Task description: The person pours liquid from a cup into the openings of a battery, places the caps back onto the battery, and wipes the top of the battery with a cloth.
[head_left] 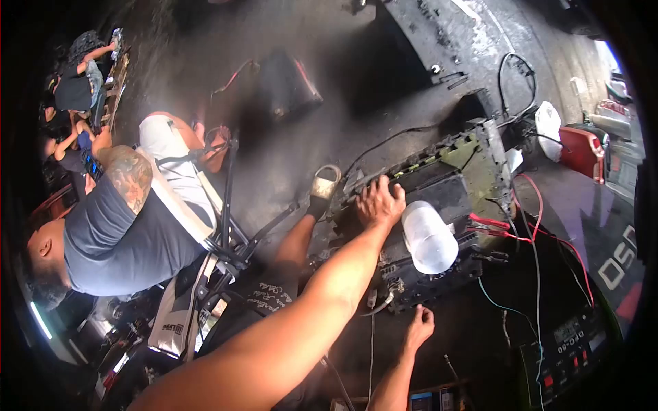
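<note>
Head view shows a black unit [445, 193] near the middle of the scene, set at a slant, with a dull green inner wall [490, 188] at its right end. The left hand [380, 203] lies palm down on the upper left part of this unit, released rather than clenched, its fingers loosely spread over the dark top. Lower down, the right hand [418, 329] is just beside the unit's near edge with its fingers curled in; I cannot tell whether it is pinching something or touching the edge.

Just right of the left hand, a translucent white jar [428, 236] sits on the unit, apart from both hands. Red wires [490, 220] run from the unit's right side, and a grey cable [539, 294] hangs further right, passing down toward a dark box marked DFC-50 [569, 356]. A thin blue wire [508, 306] curves below the unit.

Beyond the unit, a black cable [391, 140] crosses the floor [267, 198], where a dark block [291, 89] with a red edge stands well apart. A red case [582, 152] is at the far right, near a white bag [547, 130]. On the left, a person in a dark shirt [130, 240] sits on a folding chair [179, 198]; other people [74, 91] are behind. A sandal [326, 181] shows left of the unit.
</note>
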Tool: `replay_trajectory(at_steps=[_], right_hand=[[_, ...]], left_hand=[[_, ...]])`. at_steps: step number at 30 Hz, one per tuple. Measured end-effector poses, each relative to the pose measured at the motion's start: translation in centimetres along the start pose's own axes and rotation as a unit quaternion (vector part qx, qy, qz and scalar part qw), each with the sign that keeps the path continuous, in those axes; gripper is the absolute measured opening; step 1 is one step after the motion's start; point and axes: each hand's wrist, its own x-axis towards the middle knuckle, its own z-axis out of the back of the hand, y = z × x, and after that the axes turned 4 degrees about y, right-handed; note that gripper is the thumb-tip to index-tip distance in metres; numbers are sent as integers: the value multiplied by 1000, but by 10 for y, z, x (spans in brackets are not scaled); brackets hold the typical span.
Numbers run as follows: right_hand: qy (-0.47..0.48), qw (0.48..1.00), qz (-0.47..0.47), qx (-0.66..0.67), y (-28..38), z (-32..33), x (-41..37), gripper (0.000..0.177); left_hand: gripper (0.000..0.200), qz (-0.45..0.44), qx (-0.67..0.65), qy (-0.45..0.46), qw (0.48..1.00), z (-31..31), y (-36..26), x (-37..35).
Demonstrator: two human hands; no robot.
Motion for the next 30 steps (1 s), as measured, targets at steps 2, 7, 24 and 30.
replay_trajectory(at_steps=[2,7,24,30], right_hand=[[-8,999,24,40,-5,4,-17,20],[29,994,14,109,0,19,-53,19],[28,969,186,163,88,85,-49,13],[7,949,177,262,166,109,-33,13]], left_hand=[[41,5,-21,25,999,2,1,0],[45,-147,-82,98,981,42,41,-4],[34,-110,-176,81,975,283,216,5],[33,-41,-111,116,986,292,167,66]])
